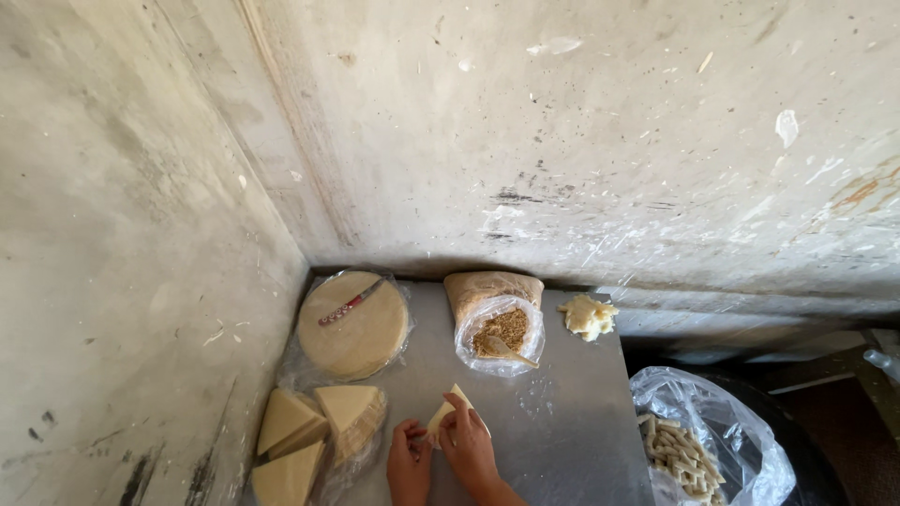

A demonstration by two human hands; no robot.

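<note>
Folding a pale triangle of thin dough (448, 409), we have both hands low on the metal worktop (572, 412), near its front edge. Our left hand (409, 461) pinches the sheet's lower left corner between closed fingertips, and our right hand (468, 443) curls over its right side, its grip closed on the dough. We judge the sheet light, soft and limp, likely to tear or stick if pulled hard, so it is best held by its edges and corners with fingertips, not the palm. To the left lie cut triangle stacks (319, 429) on clear plastic, and behind them a round stack of sheets (353, 330) with a red-handled knife (351, 303) resting on top. Behind our hands stands an open bag of crumbly brown filling (499, 323) with a spoon in it, and a small lump of pale dough (589, 317) sits near the back wall. Off the worktop's right side, a plastic-lined tub holds finished rolls (679, 454).
</note>
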